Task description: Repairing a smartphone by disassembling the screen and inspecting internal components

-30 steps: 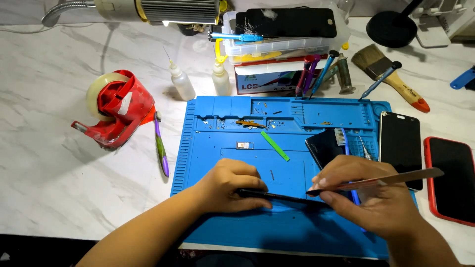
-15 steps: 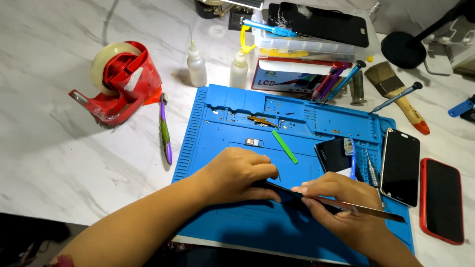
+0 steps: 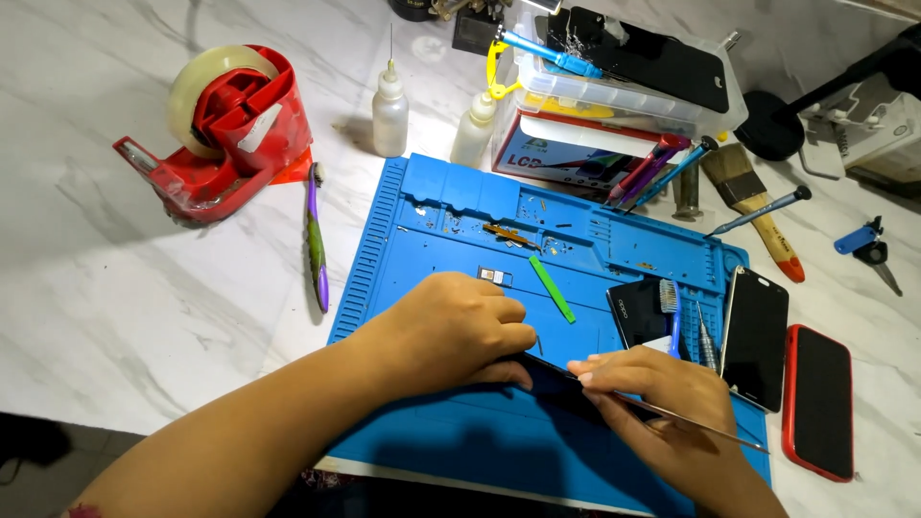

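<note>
Phone (image 3: 542,376), dark and flat, lies near the front of the blue mat (image 3: 422,240), mostly hidden under my hands. Since a moment ago my right hand (image 3: 662,398) has slid in close, pinching a thin metal pry tool (image 3: 710,427) with its tip now at the phone's edge; my left hand (image 3: 456,326) presses flat on top, pinning it. At three o'clock sit a black phone (image 3: 755,336) and a red-cased phone (image 3: 820,398), close to my elbow room. Green stick (image 3: 553,289) at twelve; farther off, a purple toothbrush (image 3: 316,240), tape dispenser (image 3: 225,129), two dropper bottles (image 3: 389,110).
</note>
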